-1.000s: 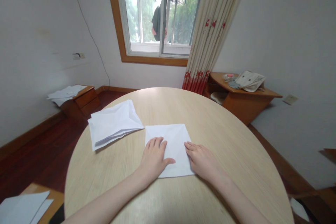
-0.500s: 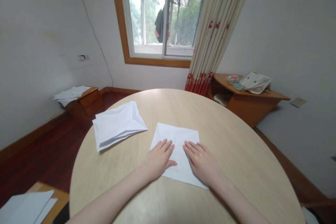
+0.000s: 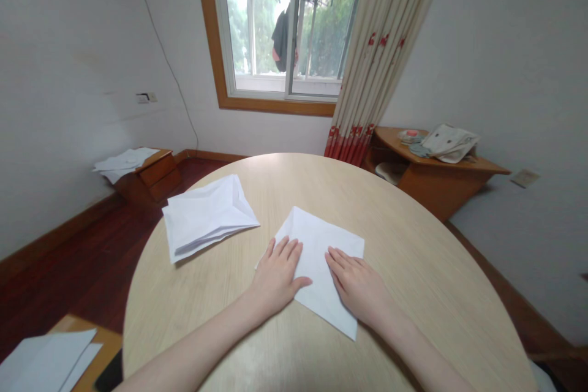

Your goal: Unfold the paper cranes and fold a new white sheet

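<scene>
A white sheet of paper (image 3: 316, 239), looking folded into an envelope-like shape, lies flat and turned at an angle on the round wooden table (image 3: 220, 331). My left hand (image 3: 278, 272) rests palm down on its left side, fingers stretched out and thumb spread. On the right side of the paper lies my right hand (image 3: 356, 278), also palm down with its fingers extended close together. To the left is a stack of folded white papers (image 3: 209, 214); neither hand touches it.
Loose white sheets (image 3: 46, 358) sit on a low wooden surface at the lower left. More papers (image 3: 124, 161) cover a small cabinet (image 3: 158, 177) by the left wall. A wooden corner desk (image 3: 441, 187) holding a cloth bag (image 3: 452, 142) stands beyond the table's right edge.
The paper under my hands has turned clockwise, its far left corner now further right. Both hands stay flat on it, with slight shifts.
</scene>
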Tool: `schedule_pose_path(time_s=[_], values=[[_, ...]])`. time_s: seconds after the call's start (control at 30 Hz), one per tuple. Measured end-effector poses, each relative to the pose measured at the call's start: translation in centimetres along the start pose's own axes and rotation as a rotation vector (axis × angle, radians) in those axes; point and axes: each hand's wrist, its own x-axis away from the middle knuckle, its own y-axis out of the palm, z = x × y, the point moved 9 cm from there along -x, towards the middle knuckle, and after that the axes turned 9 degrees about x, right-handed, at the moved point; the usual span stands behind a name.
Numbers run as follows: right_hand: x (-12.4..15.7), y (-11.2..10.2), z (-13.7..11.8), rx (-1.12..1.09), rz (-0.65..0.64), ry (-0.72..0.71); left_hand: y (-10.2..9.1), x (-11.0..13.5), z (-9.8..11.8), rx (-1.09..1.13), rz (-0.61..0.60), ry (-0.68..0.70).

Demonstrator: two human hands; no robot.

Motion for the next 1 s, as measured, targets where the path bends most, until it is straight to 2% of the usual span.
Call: schedule_pose_path(time_s=[0.13, 0.23, 0.37, 0.57, 0.8, 1.0], values=[[0.1, -0.5, 0.0, 0.05, -0.015, 0.031, -0.4, -0.1, -0.7, 0.0, 0.064, -0.024], [0.2, -1.1, 0.0, -0.013, 0.047, -0.012, -0.5, -0.1, -1.1, 0.002, 0.116, -0.027], [0.4, -1.6, 0.1, -0.119, 0.078, -0.08, -0.4, -0.2, -1.5, -0.016, 0.127, -0.036], [0.6, -2.0, -0.6, -0.209, -0.005, -0.164, -1.2, -0.3, -1.2, -0.032, 0.145, -0.03], [0.7, -2.4, -1.1, -0.343, -0.055, -0.195, -1.6, -0.2, -1.1, -0.06, 0.168, -0.032], [0.7, -1.8, -1.2, -0.401, -0.179, -0.131, -1.6, 0.0, -0.8, -0.073, 0.144, -0.051]])
